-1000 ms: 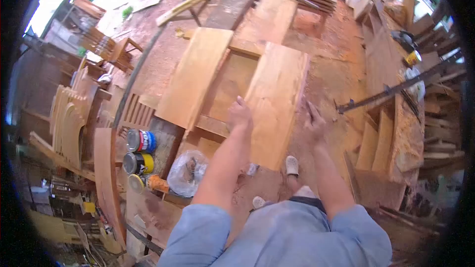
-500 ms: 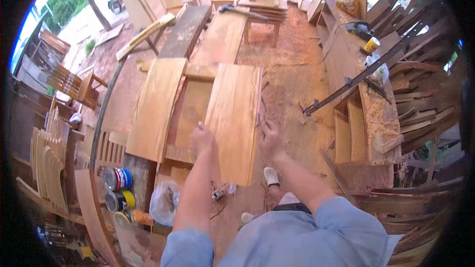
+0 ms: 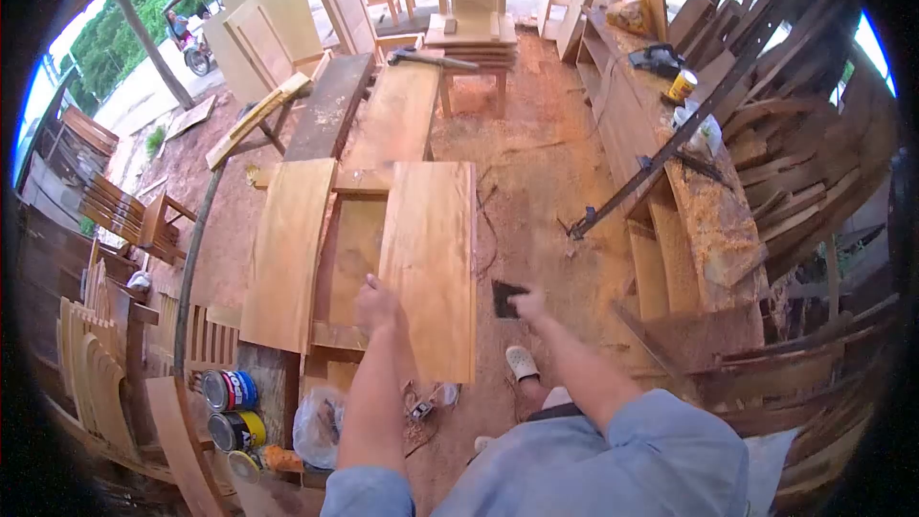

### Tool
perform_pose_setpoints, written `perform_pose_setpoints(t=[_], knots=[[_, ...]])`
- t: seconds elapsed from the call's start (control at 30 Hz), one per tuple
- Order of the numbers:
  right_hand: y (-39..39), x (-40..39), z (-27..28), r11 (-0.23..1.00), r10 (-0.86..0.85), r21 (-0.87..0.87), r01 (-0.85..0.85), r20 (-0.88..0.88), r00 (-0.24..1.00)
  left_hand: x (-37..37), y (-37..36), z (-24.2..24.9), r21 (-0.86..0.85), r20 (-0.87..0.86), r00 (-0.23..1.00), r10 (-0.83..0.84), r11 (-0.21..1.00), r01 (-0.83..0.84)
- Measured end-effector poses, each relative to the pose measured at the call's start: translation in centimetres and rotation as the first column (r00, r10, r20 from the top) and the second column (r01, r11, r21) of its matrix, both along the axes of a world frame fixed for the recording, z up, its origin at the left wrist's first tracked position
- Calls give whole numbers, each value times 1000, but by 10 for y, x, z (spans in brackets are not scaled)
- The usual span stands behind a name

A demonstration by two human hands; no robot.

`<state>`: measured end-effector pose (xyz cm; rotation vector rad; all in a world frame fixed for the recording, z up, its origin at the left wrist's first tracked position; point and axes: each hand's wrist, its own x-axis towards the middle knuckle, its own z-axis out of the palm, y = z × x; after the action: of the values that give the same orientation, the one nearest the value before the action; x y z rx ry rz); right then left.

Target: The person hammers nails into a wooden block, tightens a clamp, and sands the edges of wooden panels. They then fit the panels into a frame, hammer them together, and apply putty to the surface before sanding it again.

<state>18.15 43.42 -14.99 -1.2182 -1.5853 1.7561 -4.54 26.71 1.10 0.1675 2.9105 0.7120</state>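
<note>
Two pale wooden boards lie side by side over a wooden frame. At the inner edge of the right board, my left hand is closed, its fingers curled at the edge; the fingertips are partly hidden. Off the board's outer edge, over the floor, my right hand grips a dark, flat, square sheet by its side. The sheet's exact kind cannot be made out. The left board lies across the gap, apart from both hands.
A long workbench with wood shavings runs along the right, a dark metal bar slanting across it. Paint cans and a plastic bag stand near my left. Chairs and another plank are ahead.
My right hand has moved away from the right board's outer edge, and the dark sheet now shows its flat face. My left hand stays by the inner edge. The camera view has shifted.
</note>
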Motion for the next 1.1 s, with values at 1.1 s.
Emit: perform_pose_setpoints(t=[1.1], knots=[[61, -101, 230, 435, 241, 341, -834, 848, 472, 1, 0, 13, 26, 55, 998, -26, 999, 24]])
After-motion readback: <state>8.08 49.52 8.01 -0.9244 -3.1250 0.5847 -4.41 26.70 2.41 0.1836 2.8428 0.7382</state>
